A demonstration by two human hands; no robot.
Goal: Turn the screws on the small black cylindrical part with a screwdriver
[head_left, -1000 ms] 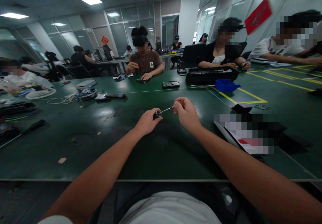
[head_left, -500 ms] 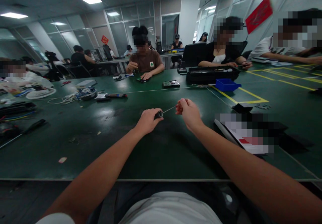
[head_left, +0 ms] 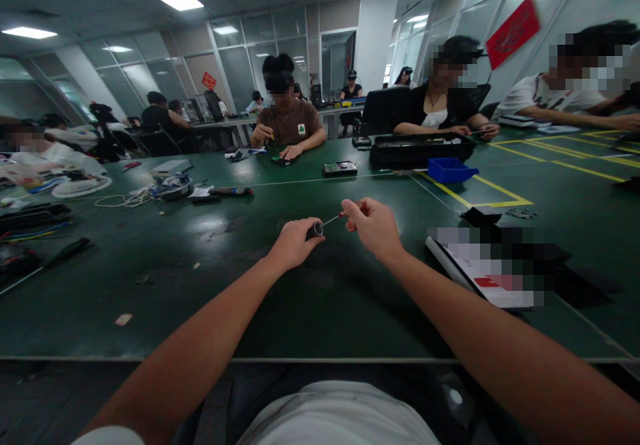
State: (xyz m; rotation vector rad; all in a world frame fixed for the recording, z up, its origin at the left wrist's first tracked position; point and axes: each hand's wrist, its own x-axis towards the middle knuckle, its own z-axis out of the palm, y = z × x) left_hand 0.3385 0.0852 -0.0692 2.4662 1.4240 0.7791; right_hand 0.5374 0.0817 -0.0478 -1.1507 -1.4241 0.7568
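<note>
My left hand [head_left: 294, 243] is closed around a small black cylindrical part [head_left: 315, 230], whose round, silver-rimmed end faces right. In my right hand [head_left: 373, 226] is a thin screwdriver [head_left: 331, 220] with a red handle, pinched between thumb and fingers. Its metal shaft slants down to the left and its tip reaches the open end of the cylinder. Whether the tip touches anything inside cannot be seen. Both hands are just above the green table [head_left: 320, 311].
To the right lie a white booklet [head_left: 465, 268] and black pieces [head_left: 480, 217]. Farther back are a blue bin [head_left: 451, 170], a long black housing [head_left: 423, 151] and a hard drive [head_left: 340, 167]. A screwdriver-like tool [head_left: 233, 191] and cables [head_left: 125, 198] sit left. Several people work around the table.
My right hand has shifted slightly left toward the cylinder and turned, so more of the screwdriver's red handle shows. My left hand has stayed in place.
</note>
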